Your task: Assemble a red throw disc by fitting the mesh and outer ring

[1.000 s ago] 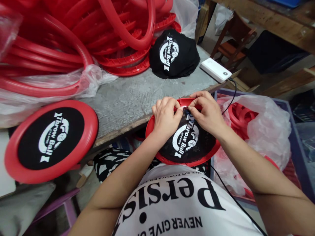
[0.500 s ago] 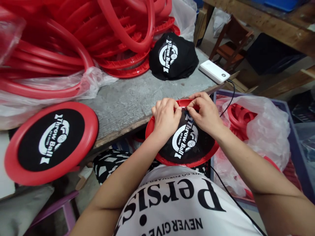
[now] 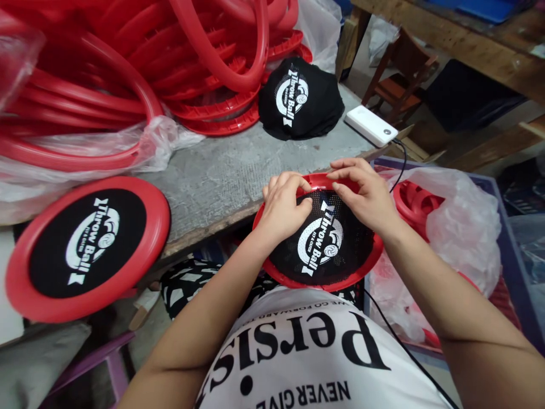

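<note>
Black mesh [image 3: 323,244] fills our red ring [image 3: 272,266] except the far edge, pinched in our left hand [image 3: 283,207], our right hand [image 3: 368,196] pressing open-fingered.

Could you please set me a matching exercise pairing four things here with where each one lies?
1. wide-rimmed red plastic disc, black centre
2. loose black printed cloth
3. white rectangular power bank
4. red plastic hoop with see-through black mesh

A. far right on grey table
B. under left hand and right hand
C. near left, at table's edge
D. beside stacked red rings

Pairs: 1-C, 2-D, 3-A, 4-B
</note>
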`<control>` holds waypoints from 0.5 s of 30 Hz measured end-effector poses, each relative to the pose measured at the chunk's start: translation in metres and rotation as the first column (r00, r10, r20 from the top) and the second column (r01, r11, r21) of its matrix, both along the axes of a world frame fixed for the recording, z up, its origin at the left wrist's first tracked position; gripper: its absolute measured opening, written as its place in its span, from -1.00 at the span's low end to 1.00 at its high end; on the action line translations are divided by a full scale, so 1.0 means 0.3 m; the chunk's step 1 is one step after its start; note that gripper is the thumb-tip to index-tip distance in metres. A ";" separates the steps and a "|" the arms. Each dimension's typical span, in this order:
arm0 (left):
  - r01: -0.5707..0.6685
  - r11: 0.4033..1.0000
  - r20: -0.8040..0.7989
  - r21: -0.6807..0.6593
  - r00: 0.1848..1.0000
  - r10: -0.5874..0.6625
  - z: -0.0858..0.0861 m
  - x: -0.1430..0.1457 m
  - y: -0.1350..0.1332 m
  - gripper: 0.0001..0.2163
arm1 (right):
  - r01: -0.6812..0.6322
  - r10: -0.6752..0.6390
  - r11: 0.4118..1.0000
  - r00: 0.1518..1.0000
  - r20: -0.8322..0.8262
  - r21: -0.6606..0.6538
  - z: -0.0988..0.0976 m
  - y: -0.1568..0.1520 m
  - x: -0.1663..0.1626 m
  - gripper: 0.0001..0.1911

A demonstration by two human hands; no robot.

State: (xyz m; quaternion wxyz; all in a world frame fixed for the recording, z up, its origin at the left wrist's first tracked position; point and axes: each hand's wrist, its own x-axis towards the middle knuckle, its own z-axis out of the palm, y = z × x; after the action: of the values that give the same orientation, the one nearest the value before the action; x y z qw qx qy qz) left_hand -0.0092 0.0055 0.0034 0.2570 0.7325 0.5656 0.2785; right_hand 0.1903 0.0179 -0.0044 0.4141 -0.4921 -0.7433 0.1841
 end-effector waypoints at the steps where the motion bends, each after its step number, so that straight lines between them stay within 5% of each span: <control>1: 0.015 1.000 0.021 0.003 1.000 -0.015 0.002 -0.008 0.000 -0.80 | 0.006 -0.006 1.000 0.999 -0.042 -0.004 0.006 -0.002 0.004 -0.87; 7: 0.107 0.994 0.106 0.005 0.989 -0.107 0.008 -0.044 -0.001 -0.72 | 0.018 -0.017 1.000 0.996 -0.093 0.007 0.043 -0.017 -0.003 -0.87; 12: 0.176 0.984 0.114 0.031 0.977 -0.179 0.002 -0.064 0.000 -0.72 | -0.115 0.081 0.985 0.966 0.245 0.125 0.037 -0.030 -0.038 -0.90; 15: 0.191 0.981 0.134 0.038 0.972 -0.195 -0.003 -0.063 -0.001 -0.70 | -0.123 0.032 0.975 0.903 0.429 0.187 0.015 -0.025 -0.059 -0.95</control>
State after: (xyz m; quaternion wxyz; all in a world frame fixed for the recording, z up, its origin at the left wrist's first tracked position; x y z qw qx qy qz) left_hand -0.0281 0.0052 0.0026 0.3119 0.7663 0.4692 0.3086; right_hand 0.1725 0.0105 0.0000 0.2846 -0.4438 -0.8497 0.0100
